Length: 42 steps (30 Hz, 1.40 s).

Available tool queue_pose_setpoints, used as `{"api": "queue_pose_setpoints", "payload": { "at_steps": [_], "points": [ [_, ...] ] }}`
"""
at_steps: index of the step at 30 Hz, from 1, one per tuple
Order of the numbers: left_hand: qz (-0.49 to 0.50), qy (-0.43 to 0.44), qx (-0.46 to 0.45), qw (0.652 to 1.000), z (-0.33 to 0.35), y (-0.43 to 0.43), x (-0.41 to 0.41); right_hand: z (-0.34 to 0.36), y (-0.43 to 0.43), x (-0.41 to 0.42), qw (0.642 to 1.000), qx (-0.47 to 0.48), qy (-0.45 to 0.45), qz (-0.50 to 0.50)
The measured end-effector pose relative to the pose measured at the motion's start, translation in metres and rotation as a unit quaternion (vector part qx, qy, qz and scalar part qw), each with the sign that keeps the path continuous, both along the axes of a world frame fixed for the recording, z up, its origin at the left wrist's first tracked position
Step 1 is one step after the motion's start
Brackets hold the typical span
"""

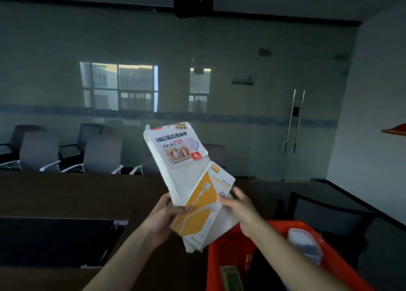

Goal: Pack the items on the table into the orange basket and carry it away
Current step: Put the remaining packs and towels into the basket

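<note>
I hold a stack of flat packages up in front of me, above the table. The back one is a white cleaning-cloth pack [175, 145] with printed text; on top lies a white and yellow earphone box [201, 205]. My left hand [162, 216] grips the stack's left lower edge. My right hand [239, 205] grips its right edge. The orange basket [222, 253] stands at the lower right, just under the stack's bottom corner. Inside it lie a clear plastic-wrapped item [305, 244] and a green-labelled item [230, 277].
A dark brown table [77, 196] spreads below my hands, with a black panel [55, 240] at its left. Grey chairs [98, 154] line the far side. A glass door with long handles [296, 119] is at the right, and a dark chair [325, 213] stands beyond the basket.
</note>
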<state>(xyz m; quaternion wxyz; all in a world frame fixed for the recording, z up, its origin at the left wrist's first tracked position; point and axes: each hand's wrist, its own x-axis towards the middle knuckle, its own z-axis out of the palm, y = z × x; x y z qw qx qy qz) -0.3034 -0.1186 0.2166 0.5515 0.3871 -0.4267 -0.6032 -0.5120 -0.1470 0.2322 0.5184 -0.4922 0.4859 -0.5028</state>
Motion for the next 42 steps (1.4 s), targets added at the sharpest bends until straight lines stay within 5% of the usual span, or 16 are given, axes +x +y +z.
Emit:
{"api": "queue_pose_setpoints", "payload": {
  "at_steps": [7, 22, 29, 34, 36, 38, 42],
  "points": [
    [-0.057, 0.005, -0.042, 0.997, 0.022, 0.018, -0.082, 0.01, 0.039, -0.084, 0.998, -0.012, -0.057, -0.027],
    [0.207, -0.207, -0.059, 0.954, -0.024, 0.075, -0.119, -0.087, 0.096, -0.139, 0.964, 0.23, -0.006, 0.134],
    [0.302, -0.348, -0.026, 0.887, -0.02, 0.082, -0.113, -0.118, 0.112, -0.154, 0.926, 0.259, 0.175, 0.21],
    [0.3, -0.331, -0.022, 0.895, -0.003, 0.082, -0.107, -0.13, 0.125, -0.119, 0.892, 0.218, 0.342, 0.199],
    [0.254, -0.266, -0.017, 0.93, 0.005, 0.085, -0.108, -0.129, 0.116, -0.111, 0.928, 0.197, 0.293, 0.12],
    [0.197, -0.218, 0.012, 0.956, 0.008, 0.086, -0.111, -0.115, 0.098, -0.111, 0.974, 0.193, 0.107, 0.055],
    [0.061, -0.171, 0.113, 0.977, -0.002, 0.091, -0.127, -0.071, 0.08, -0.127, 0.968, 0.174, -0.157, 0.085]
  ]
}}
